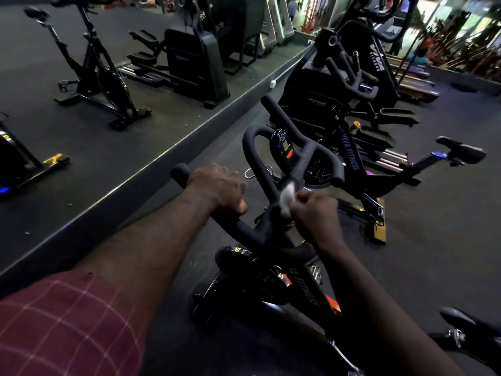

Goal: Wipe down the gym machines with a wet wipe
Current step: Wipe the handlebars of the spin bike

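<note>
A black spin bike stands right below me, its padded handlebars [252, 139] looping up toward a small console [283, 146]. My left hand [217, 187] grips the left handlebar arm near its end. My right hand [315, 213] holds a crumpled white wet wipe [288, 195] and presses it against the centre bar of the handlebars. The bike's frame and flywheel housing [260, 278] show below my arms, partly hidden by them.
A second spin bike [385, 172] with a black saddle [461, 150] stands just ahead on the right. Ellipticals [352, 85] follow behind it. A mirror wall on the left reflects machines above a raised ledge [151, 161]. Another saddle [471, 321] pokes in at lower right.
</note>
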Demonstrator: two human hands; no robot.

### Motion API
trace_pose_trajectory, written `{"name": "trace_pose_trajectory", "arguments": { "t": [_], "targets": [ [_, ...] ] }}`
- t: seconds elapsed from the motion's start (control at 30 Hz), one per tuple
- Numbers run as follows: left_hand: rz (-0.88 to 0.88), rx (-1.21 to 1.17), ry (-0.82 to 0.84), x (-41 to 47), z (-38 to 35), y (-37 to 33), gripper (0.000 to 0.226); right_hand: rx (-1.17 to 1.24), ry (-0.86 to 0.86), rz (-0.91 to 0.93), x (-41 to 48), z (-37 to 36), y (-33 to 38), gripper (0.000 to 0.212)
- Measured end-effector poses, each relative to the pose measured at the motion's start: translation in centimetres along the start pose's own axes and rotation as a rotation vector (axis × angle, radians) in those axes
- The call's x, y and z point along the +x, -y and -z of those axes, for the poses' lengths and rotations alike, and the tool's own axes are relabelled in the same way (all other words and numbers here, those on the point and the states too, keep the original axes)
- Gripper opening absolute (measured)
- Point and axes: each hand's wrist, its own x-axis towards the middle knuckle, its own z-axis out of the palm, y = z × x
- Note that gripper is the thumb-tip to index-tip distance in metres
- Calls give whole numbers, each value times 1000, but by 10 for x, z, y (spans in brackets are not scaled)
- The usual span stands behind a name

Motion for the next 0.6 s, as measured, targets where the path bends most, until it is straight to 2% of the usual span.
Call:
{"name": "trace_pose_trajectory", "arguments": {
  "t": [0.03,0.07,0.1,0.2,0.3,0.4,0.5,0.6],
  "targets": [
    [13,-8,1,1,-1,0,39,38,-114,21,9,2,1,35],
    [26,-18,5,1,-2,0,42,24,-143,61,12,0,0,22],
    [33,-22,8,2,-2,0,44,2,-89,104,9,-5,1,11],
    [20,8,8,2,0,0,44,-168,86,386,-34,-28,-13,38],
    [31,27,-7,2,0,-1,43,-43,153,654,-85,-29,-29,45],
    [27,17,0,3,2,-2,40,89,292,711,-97,-19,-39,42],
    [32,-14,-1,3,-3,0,37,149,317,748,-73,-29,-24,40],
    [27,-10,-37,2,-4,-1,36,56,356,851,-64,-57,-14,42]
  ]
}}
